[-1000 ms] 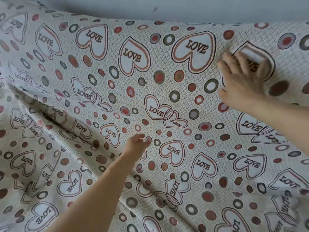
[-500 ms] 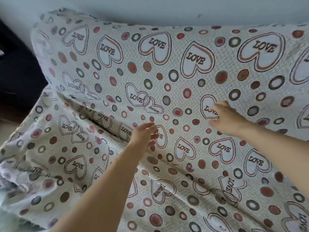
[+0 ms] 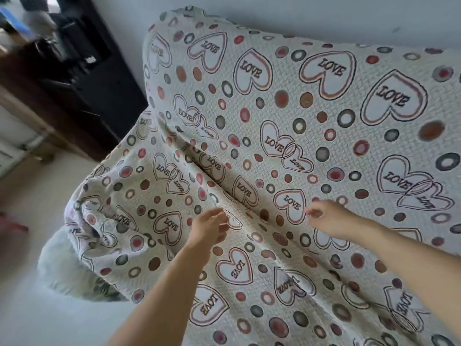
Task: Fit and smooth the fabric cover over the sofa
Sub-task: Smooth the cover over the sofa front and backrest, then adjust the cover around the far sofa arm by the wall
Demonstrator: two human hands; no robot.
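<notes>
Fabric cover (image 3: 287, 108): right grip (image 3: 326, 218) dropped down to crease (image 3: 220, 182) by left grip (image 3: 212, 228); left apart, right unclear. Tuck next?

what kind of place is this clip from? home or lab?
Most likely a home living room. A white quilted fabric cover printed with LOVE hearts and dots drapes over a sofa hidden beneath it, set against a plain pale wall, with dark cabinet-like furniture beside it on a light floor.

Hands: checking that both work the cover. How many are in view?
2. The left hand is by the deep fold in the cover, near centre; the right hand is just right of it.
</notes>
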